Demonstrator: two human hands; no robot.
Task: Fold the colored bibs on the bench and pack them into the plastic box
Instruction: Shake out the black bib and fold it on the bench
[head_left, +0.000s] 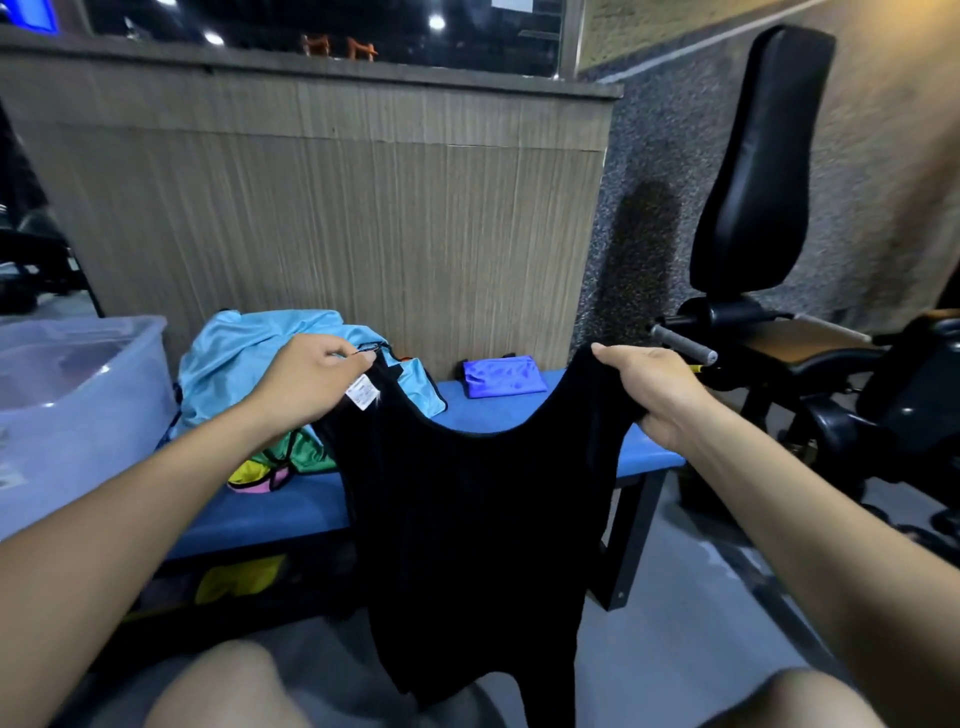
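The person holds a black bib (467, 519) up by its two shoulder straps, over the front edge of the blue table (291, 512). The left hand (311, 382) pinches one strap, fingers (345, 353) clamped on the cloth just above a small white label (362, 393). The right hand (649, 395) grips the other strap, fingers curled round the fabric. Below both sets of fingers the bib hangs straight down, its lower end reaching toward the person's knees.

The cloth looks thin, soft and very light; it drapes limply and would likely slip and bunch if let go unevenly. Holding it at the strap tops, as now, seems the best grasp for bringing the halves together for a fold.

Beyond the left fingers lies a loose pile of bibs (249, 364), pale blue on top with green, yellow and pink beneath. Between the two hands, farther back, sits a folded blue bib (504, 376). The clear plastic box (78, 395) stands to the outer side of the left hand; its contents cannot be made out.
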